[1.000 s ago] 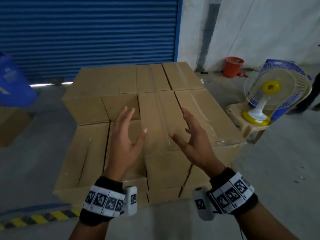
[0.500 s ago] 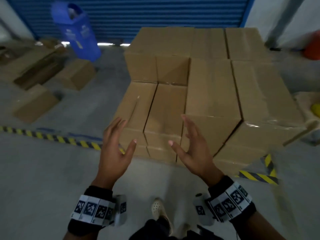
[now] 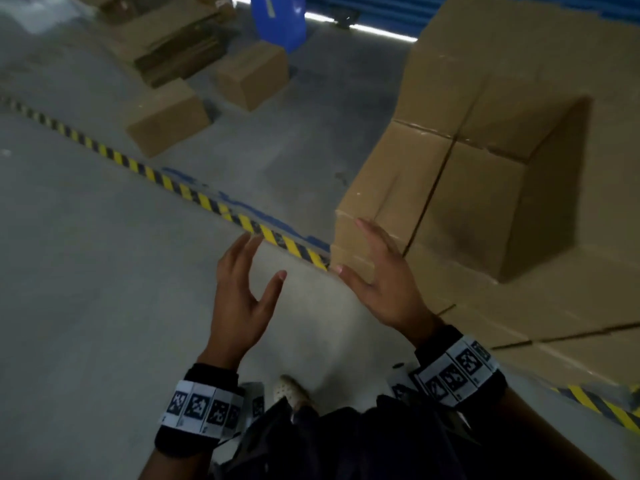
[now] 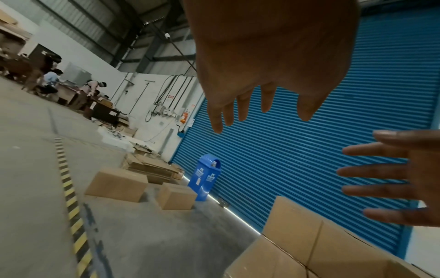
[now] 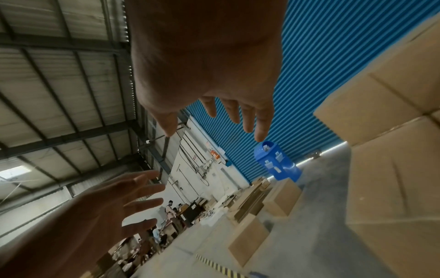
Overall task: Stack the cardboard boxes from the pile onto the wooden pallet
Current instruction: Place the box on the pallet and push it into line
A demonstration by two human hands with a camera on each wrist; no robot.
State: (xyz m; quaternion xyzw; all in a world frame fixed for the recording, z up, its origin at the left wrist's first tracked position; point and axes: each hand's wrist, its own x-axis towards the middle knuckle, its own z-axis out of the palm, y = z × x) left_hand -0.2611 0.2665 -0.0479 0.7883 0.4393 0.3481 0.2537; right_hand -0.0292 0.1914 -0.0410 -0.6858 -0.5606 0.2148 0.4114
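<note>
A tall stack of brown cardboard boxes (image 3: 491, 140) fills the right side of the head view; the pallet beneath it is hidden. Two loose cardboard boxes (image 3: 169, 116) (image 3: 252, 74) lie on the floor at the far left. Both hands are raised in front of me, empty, palms facing each other, fingers spread. My left hand (image 3: 246, 289) hangs over bare floor. My right hand (image 3: 377, 271) is in front of the stack's near lower corner; I cannot tell whether it touches it. The loose boxes (image 4: 116, 184) and the stack (image 5: 393, 169) also show in the wrist views.
A yellow-black hazard stripe (image 3: 194, 195) crosses the concrete floor between me and the loose boxes. Flattened cardboard sheets (image 3: 173, 39) and a blue bin (image 3: 280, 19) stand by the blue roller shutter (image 4: 309, 150). People work at tables (image 4: 71, 90) far off. My shoe (image 3: 289, 393) is below the hands.
My view has swung left and down, away from the stack toward the floor and the loose boxes. Both hands have stayed open and empty, now beside the stack's corner instead of over it.
</note>
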